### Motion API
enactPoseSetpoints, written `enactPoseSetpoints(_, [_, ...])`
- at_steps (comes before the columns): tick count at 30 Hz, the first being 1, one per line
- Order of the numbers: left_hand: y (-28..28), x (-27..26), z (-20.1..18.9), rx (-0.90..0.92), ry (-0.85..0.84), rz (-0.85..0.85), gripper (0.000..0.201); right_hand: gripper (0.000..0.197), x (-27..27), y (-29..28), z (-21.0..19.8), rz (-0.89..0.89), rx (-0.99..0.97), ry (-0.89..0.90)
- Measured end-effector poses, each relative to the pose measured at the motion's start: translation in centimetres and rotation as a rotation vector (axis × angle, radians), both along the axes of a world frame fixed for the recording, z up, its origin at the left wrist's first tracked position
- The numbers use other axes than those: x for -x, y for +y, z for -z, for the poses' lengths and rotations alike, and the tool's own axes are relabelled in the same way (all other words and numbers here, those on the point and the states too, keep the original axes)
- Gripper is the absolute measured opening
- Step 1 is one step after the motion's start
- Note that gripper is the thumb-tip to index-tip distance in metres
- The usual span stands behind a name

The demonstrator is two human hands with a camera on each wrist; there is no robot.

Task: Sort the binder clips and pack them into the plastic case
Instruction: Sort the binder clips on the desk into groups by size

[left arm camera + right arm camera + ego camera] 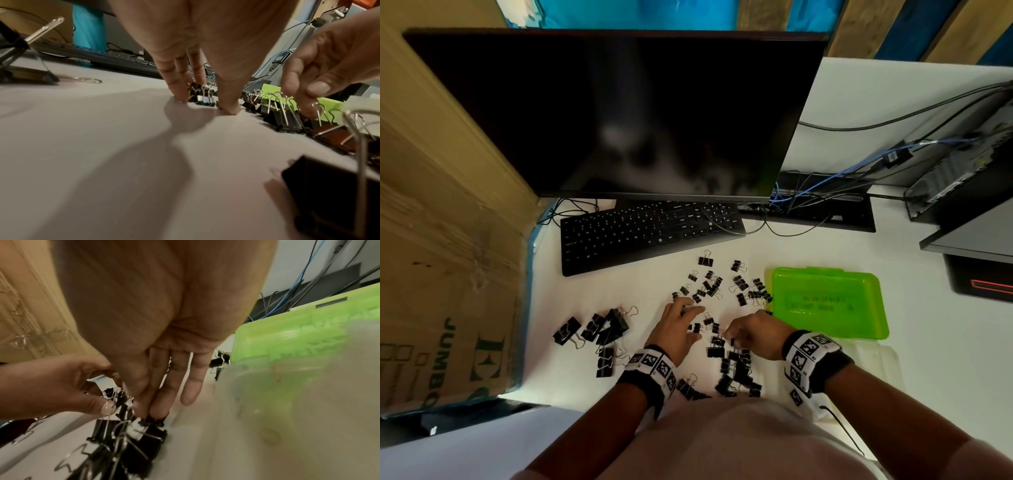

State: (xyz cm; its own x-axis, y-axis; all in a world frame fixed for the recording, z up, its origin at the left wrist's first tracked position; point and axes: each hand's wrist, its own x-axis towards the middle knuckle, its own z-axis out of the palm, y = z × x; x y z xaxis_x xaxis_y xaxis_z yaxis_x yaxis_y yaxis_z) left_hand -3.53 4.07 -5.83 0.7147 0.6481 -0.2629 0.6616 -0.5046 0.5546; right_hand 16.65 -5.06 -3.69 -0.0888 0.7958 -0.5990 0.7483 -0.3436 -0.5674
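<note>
Three binder-clip groups [736, 370] flank one green plastic case [828, 305]; left hand [678, 329] splayed flat, right hand [753, 334] pinching clips, count indistinct.

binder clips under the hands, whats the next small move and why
Probably slide the medium clip under the right hand down into the medium pile: the large clips already sit apart to the left, small ones lie beyond, and the green case holds none.
</note>
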Motion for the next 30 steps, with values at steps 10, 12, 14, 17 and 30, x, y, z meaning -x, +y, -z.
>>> enactPoseSetpoints(10, [0.7,0.6,-0.7,0.085,0.025,-0.207,0.076,0.041,-0.7,0.9,0.7,0.135,-0.265,-0.296])
enactPoseSetpoints(12, [0.6,0.6,-0.6,0.066,0.028,-0.158,0.068,0.038,-0.7,0.7,0.4,0.113,-0.253,-0.29])
enactPoseSetpoints(14, [0.4,0.4,-0.4,-0.021,0.038,-0.036,0.054,0.042,-0.7,0.4,0.2,0.058,-0.199,-0.262])
enactPoseSetpoints(17, [0.1,-0.5,-0.6,-0.113,0.042,0.164,0.034,0.051,-0.5,0.0,0.3,0.022,-0.204,-0.282])
enactPoseSetpoints(30, [0.9,-3.1,-1.8,-0.235,0.112,0.191,0.042,0.017,0.3,-0.6,-1.1,-0.16,-0.229,-0.109])
